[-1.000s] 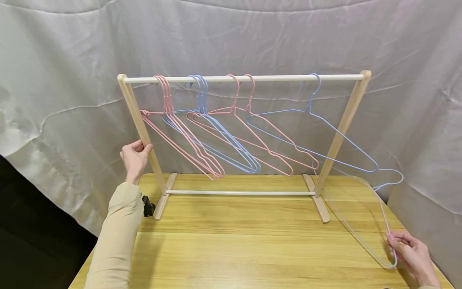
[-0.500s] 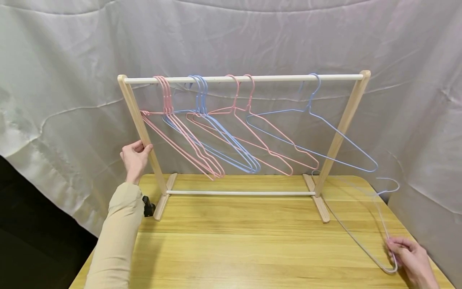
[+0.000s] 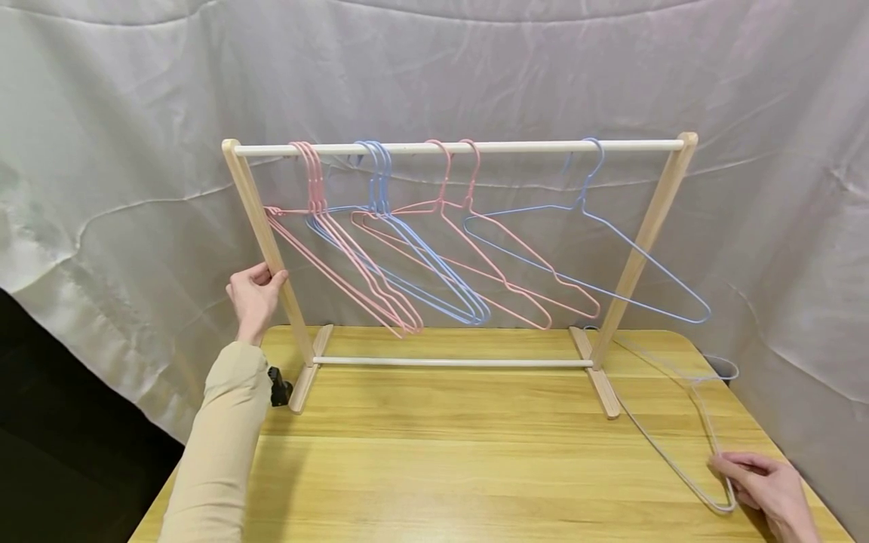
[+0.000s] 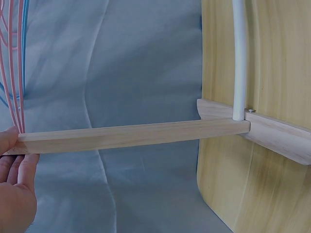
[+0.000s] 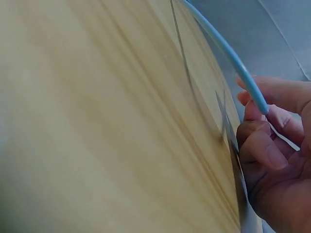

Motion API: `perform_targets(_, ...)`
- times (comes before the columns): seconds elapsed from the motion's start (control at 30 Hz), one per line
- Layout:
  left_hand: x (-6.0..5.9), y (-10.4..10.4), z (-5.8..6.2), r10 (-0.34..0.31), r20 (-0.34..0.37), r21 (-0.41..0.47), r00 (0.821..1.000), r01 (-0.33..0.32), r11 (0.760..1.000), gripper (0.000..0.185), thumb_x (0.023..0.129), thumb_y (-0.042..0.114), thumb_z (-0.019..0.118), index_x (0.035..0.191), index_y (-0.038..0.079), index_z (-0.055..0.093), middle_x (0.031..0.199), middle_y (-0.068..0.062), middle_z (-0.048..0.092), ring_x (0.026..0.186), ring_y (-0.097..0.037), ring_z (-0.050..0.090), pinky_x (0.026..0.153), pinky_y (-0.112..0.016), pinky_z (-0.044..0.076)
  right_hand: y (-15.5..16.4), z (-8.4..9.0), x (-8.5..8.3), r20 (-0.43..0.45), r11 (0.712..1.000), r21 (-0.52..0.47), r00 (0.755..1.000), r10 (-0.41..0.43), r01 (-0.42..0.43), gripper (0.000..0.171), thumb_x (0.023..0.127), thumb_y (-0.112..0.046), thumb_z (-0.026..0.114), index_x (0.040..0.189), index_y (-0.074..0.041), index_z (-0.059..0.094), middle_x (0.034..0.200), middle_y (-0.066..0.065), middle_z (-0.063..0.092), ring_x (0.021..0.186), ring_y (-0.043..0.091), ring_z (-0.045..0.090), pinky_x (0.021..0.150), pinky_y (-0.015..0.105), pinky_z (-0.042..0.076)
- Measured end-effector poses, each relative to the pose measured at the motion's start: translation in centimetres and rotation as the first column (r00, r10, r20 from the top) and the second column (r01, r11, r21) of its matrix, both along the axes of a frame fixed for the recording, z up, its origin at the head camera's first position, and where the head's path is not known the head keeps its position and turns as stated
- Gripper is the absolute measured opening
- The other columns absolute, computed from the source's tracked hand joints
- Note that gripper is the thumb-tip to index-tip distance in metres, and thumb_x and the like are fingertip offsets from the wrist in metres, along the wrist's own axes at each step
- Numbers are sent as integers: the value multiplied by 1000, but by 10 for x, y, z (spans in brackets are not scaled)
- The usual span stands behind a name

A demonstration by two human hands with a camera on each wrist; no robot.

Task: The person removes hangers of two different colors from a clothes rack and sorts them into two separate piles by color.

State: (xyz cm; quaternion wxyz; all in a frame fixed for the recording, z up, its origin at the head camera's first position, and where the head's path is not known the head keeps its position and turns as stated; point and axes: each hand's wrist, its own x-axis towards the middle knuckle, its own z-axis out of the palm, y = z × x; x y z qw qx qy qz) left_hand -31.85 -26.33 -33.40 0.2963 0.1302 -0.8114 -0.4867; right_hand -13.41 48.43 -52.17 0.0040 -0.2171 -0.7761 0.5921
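At four o'clock on the wooden table [image 3: 475, 467], the right hand [image 3: 774, 494] pinches a pale-blue wire hanger [image 3: 672, 452]; at nine o'clock, the left hand [image 3: 253, 298] grips the wooden rack's slanted post [image 3: 268, 249].

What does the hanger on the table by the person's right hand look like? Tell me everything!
The hanger is thin wire with a pale blue coating, bent into a triangle with a hook at the far end. It lies low on the wooden table, right of the rack's foot, with its hook at the table's right edge. The right hand holds its near corner, fingers curled around the wire.
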Motion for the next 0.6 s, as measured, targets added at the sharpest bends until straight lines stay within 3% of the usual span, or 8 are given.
perform_targets(0.17,-1,0,0,4,1,-1,1000,-4,1000,32,92,21,73,120,6,74,116,-14,74,82,12,64,87,-13,49,2,2,-3,104,995,96,995,-6,-4,23,89,-31,77,71,-43,72,71,-27,68,69,-6,60,62,22,57)
perform_targets(0.3,-1,0,0,8,6,1,1000,-8,1000,33,92,21,73,121,6,74,116,-13,74,85,9,66,81,-10,49,1,4,-2,121,993,119,993,-16,1,22,89,-36,77,71,-45,68,71,-28,68,68,-5,59,62,23,56)
perform_targets(0.47,-1,0,0,7,-1,10,1000,-7,1000,34,91,21,73,121,4,73,116,-15,74,73,18,56,78,-7,46,-3,9,-2,-26,987,156,999,-37,41,14,89,-32,77,79,-41,74,69,-27,68,62,-3,56,55,20,49)
perform_targets(0.6,-1,0,-1,12,5,13,1000,-12,1000,34,91,22,73,121,4,73,117,-15,74,72,20,53,84,-10,48,-7,25,-10,-179,973,224,984,-19,59,10,91,-28,76,87,-36,77,64,-22,65,57,1,56,57,20,43)
